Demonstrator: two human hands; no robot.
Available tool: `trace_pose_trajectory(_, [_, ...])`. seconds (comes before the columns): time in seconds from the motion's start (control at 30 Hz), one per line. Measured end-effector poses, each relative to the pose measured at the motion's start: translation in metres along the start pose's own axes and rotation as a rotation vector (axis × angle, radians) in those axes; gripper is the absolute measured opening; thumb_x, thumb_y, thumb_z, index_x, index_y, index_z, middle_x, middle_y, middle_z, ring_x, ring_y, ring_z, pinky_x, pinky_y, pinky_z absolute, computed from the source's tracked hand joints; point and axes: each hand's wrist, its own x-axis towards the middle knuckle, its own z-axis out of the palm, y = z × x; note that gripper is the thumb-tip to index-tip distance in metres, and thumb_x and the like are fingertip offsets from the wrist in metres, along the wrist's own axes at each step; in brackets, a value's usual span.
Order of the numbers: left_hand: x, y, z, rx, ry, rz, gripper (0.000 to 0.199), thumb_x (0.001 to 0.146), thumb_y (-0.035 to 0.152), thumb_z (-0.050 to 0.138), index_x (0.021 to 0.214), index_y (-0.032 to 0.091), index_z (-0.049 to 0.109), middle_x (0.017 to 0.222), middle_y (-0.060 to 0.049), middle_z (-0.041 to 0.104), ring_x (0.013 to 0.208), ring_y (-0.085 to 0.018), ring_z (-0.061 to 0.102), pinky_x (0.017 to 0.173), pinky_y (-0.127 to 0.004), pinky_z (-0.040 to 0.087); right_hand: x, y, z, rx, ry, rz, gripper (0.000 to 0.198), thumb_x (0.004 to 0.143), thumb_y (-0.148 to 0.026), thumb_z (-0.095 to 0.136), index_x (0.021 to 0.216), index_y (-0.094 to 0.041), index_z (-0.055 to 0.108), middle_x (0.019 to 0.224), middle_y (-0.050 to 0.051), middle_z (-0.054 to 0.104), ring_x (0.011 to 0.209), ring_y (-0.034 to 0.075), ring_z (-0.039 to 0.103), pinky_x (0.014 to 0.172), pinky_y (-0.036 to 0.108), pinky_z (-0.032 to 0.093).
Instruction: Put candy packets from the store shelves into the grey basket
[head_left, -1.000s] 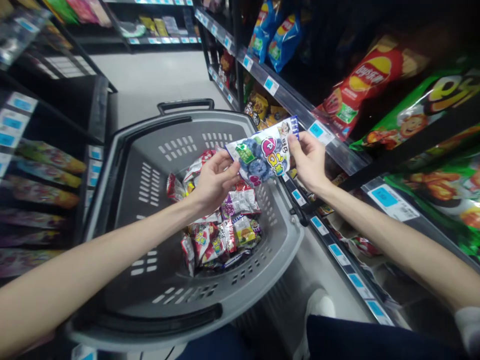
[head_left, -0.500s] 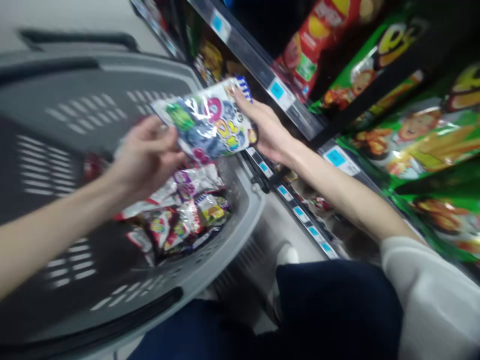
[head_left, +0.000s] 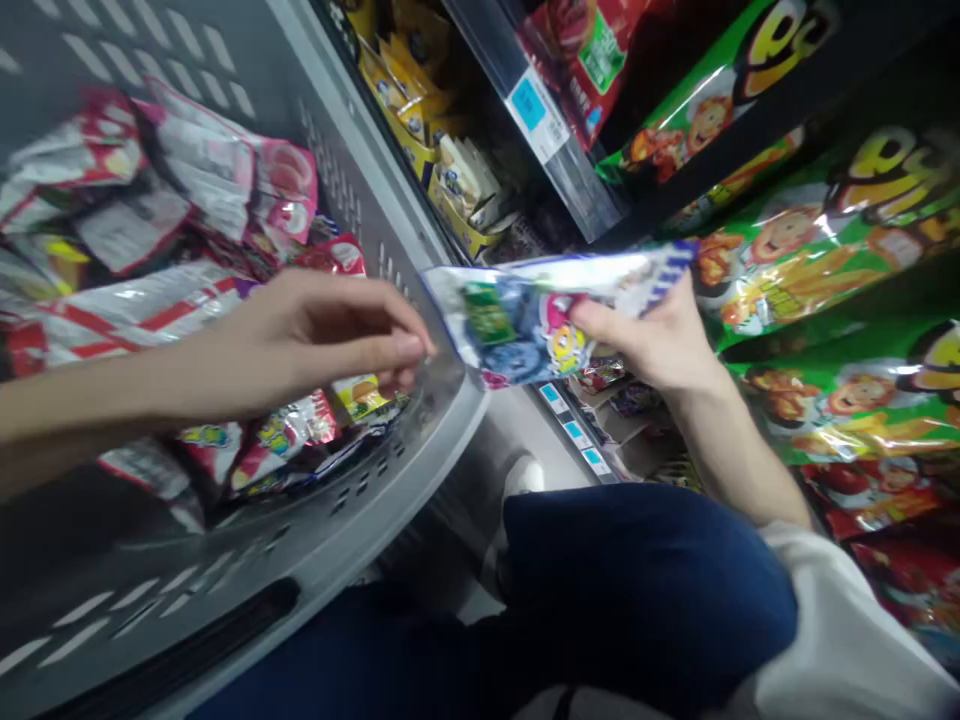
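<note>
My right hand [head_left: 656,335] grips a shiny white snack bag [head_left: 517,330] by its right part, thumb across the front. The bag has a blue striped end, dark blue fruit pictures and colourful lettering. It is held tilted over the rim of a grey shopping basket [head_left: 420,460]. My left hand [head_left: 337,335] is just left of the bag, apart from it, over the basket. Its fingers are curled, with thumb and index tips close together and nothing visible between them. Below and behind it, several snack packets [head_left: 202,160] in red, white and pink lie heaped in the basket.
Shelves with price tags [head_left: 536,110] run along the right. They hold green snack bags [head_left: 825,260], a red chip bag [head_left: 585,60] and small yellow packets [head_left: 405,90]. My knee [head_left: 645,570] is at the bottom, with a white shoe [head_left: 523,478] on the floor.
My left hand has let go of the white bag. My right hand has carried the bag rightward in view, and the bag has tilted flatter. The view has shifted, showing more of the packets.
</note>
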Motion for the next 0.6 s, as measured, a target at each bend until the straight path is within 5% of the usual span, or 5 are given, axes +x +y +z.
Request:
trace_pose_trajectory(0.17, [-0.003,-0.005,0.003,0.062,-0.269,-0.006,0.016,0.089,0.019,0.063,0.081,0.015,0.076,0.066,0.0,0.072,0.056,-0.009,0.066,0.05,-0.013,0.052,-0.071,0.058,-0.042,0.052,0.229,0.188,0.046,0.067,-0.059,0.084,0.093,-0.024,0.074,0.086,0.005,0.076,0.077,0.028,0.073,0.065,0.043,0.065])
trace_pose_trajectory(0.4, [0.0,-0.004,0.005,-0.003,-0.316,-0.115,0.013,0.084,0.021,0.069,0.077,0.014,0.077,0.065,-0.002,0.07,0.054,-0.011,0.064,0.048,-0.014,0.048,-0.147,0.113,-0.066,-0.138,0.031,0.6,0.031,0.066,-0.046,0.087,0.087,-0.024,0.079,0.081,0.006,0.077,0.068,0.028,0.073,0.062,0.04,0.063])
trace_pose_trajectory(0.5, [0.0,-0.005,0.004,0.021,-0.348,-0.108,0.014,0.086,0.021,0.066,0.079,0.014,0.076,0.067,-0.002,0.07,0.056,-0.011,0.063,0.05,-0.014,0.047,-0.17,0.144,-0.084,-0.25,0.074,0.644,0.029,0.071,-0.047,0.081,0.088,-0.024,0.078,0.084,0.006,0.077,0.074,0.028,0.074,0.069,0.039,0.063])
trace_pose_trajectory(0.6, [0.0,-0.008,0.005,0.094,-0.376,-0.047,0.021,0.091,0.022,0.058,0.08,0.015,0.074,0.067,0.0,0.069,0.055,-0.009,0.06,0.051,-0.013,0.046,-0.189,0.179,-0.113,-0.418,0.135,0.539,0.03,0.078,-0.047,0.074,0.091,-0.021,0.074,0.084,0.004,0.077,0.084,0.026,0.073,0.077,0.039,0.061])
